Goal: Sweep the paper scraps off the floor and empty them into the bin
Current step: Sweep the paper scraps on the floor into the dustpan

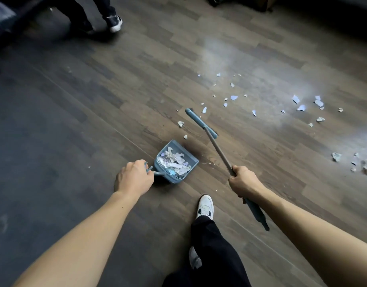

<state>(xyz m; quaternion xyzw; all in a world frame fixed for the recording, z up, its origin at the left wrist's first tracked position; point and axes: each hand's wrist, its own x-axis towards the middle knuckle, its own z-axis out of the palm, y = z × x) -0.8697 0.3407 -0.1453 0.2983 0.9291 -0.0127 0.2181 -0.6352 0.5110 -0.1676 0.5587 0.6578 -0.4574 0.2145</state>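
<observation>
**Sweeping partway: dustpan loaded, scraps strewn to the right**

Own white shoe [205, 206] is planted just behind the work, between the two arms.

Left hand [134, 177]: fingers curled round the short handle of the blue dustpan [194, 160]. The dustpan sits low at the floor [95, 100], mouth facing away. It is heaped with torn white paper [174, 160] close up to its walls.

Right hand [243, 182]: closed in a fist round the broom handle [219, 152], with the dark grip end trailing back under the forearm. The broom head [200, 123] stands beyond the dustpan mouth, apart from it.

Paper scraps [233, 97]: small, pale, ragged, some crumpled. Two lie near the dustpan mouth. A loose scatter lies past the broom head. Two more clusters sit well off to the right, the nearer one at the frame edge.

Risks, as I judge them:
- A full dustpan tipped or lifted carelessly sheds paper back out.
- The scraps look light, so a hard flick of the broom likely scatters them wider instead of gathering them.
- The right-hand clusters are far from the dustpan, and long drags may leave bits behind.
- Another person's feet [116, 22] stand at the far left, so passing steps could kick or carry scraps.
- No bin in view, so a carry with a heaped dustpan lies ahead.
</observation>
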